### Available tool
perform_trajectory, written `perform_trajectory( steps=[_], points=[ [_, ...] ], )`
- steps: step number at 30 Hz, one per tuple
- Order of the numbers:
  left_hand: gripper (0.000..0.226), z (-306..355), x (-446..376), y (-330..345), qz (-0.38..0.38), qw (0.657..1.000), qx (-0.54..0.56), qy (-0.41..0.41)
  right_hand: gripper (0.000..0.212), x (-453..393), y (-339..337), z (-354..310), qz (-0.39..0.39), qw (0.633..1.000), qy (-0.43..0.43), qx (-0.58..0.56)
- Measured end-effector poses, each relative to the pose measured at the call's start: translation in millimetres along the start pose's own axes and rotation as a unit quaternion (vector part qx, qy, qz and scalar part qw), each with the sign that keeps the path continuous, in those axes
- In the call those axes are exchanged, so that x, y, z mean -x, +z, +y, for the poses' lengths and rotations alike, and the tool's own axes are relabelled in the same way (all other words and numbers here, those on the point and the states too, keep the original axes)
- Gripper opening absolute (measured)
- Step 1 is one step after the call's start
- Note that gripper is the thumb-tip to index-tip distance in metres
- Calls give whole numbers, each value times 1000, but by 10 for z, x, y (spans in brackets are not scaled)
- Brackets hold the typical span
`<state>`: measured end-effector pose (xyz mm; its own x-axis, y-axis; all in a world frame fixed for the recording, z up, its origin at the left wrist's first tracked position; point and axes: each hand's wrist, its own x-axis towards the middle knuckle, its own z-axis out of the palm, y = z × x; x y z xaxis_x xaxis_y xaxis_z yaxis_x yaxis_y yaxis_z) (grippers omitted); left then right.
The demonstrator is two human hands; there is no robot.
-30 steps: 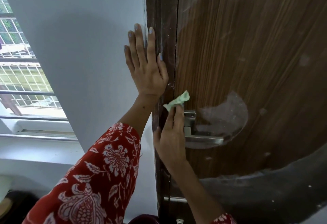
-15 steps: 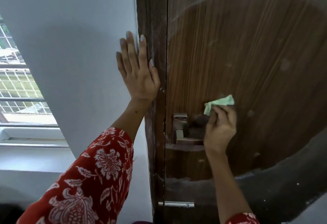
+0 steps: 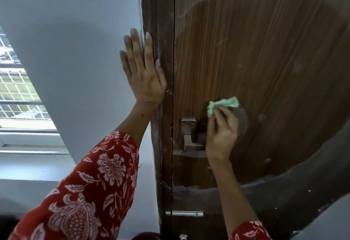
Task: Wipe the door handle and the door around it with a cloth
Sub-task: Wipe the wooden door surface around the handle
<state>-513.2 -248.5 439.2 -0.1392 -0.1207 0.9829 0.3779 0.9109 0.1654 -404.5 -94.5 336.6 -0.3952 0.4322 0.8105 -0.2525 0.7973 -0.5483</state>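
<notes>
A brown wood-grain door (image 3: 265, 59) fills the right side, with dusty smears across it. Its metal lever handle (image 3: 189, 135) sits on a square plate near the door's left edge; the lever's outer end is hidden behind my right hand. My right hand (image 3: 222, 133) presses a crumpled light green cloth (image 3: 222, 104) against the door just above and right of the handle. My left hand (image 3: 144, 71) lies flat, fingers spread, on the white wall and the dark door frame (image 3: 157, 31), holding nothing.
A white wall (image 3: 75, 50) stands left of the frame. A window with a metal grille (image 3: 17, 92) and a white sill is at the far left. A metal latch (image 3: 184, 214) sits low on the door. Dark floor shows at the lower right.
My right hand with the cloth went from the handle's plate rightward over the lever, and now sits slightly higher on the door above it. My left hand stayed flat on the wall.
</notes>
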Motion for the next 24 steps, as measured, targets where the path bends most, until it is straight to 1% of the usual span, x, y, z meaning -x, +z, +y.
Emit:
perform_trajectory(
  steps=[2,3,4,5,7,8,9,10,11,13,14,15,16,18,19,20,21,22,24],
  points=[
    [50,3,10,-8,-5,1000,6,-2,21,84,13,-10,-60,996,-66,7],
    [50,3,21,-12,-10,1000,8,-4,20,112,-9,30,-71,995,-73,17],
    [50,5,27,-12,-12,1000,7,-5,20,110,-47,87,-64,996,-54,23],
    [50,7,27,-10,-13,1000,4,-6,20,75,-85,146,-38,999,-11,21],
    [50,7,27,-6,-14,1000,3,-8,21,-65,-148,208,46,995,90,-1],
    [50,7,29,-8,-15,1000,3,-8,23,-139,-156,199,81,989,121,-9],
    [51,9,28,-9,-15,1000,5,-7,25,-197,-140,153,95,987,130,-9],
    [52,8,23,-13,-15,1000,9,-9,28,-222,-109,85,89,990,107,-2],
    [53,11,19,-17,-14,1000,15,-15,30,-211,-73,19,64,996,61,5],
    [55,26,20,-35,-16,999,23,-29,32,-93,-10,-5,-3,999,-45,9],
    [55,40,22,-44,-19,999,24,-32,32,-30,-16,31,-27,996,-78,10],
    [55,52,26,-52,-22,999,24,-35,33,5,-46,98,-36,996,-86,14],
    [55,60,27,-56,-24,999,25,-36,34,4,-85,175,-23,998,-61,15],
    [54,72,29,-56,-22,999,25,-40,34,-89,-137,277,49,998,34,3],
    [53,74,30,-55,-19,999,24,-41,34,-151,-136,274,82,994,67,0],
    [53,75,31,-53,-16,999,24,-41,34,-196,-109,233,95,993,75,6],
    [53,71,32,-48,-14,999,24,-39,35,-214,-65,171,87,995,54,15],
    [53,63,34,-42,-13,999,24,-37,36,-199,-17,104,63,998,11,23],
    [53,45,35,-35,-11,999,25,-32,38,-81,59,42,-3,997,-77,24]
  ],
)
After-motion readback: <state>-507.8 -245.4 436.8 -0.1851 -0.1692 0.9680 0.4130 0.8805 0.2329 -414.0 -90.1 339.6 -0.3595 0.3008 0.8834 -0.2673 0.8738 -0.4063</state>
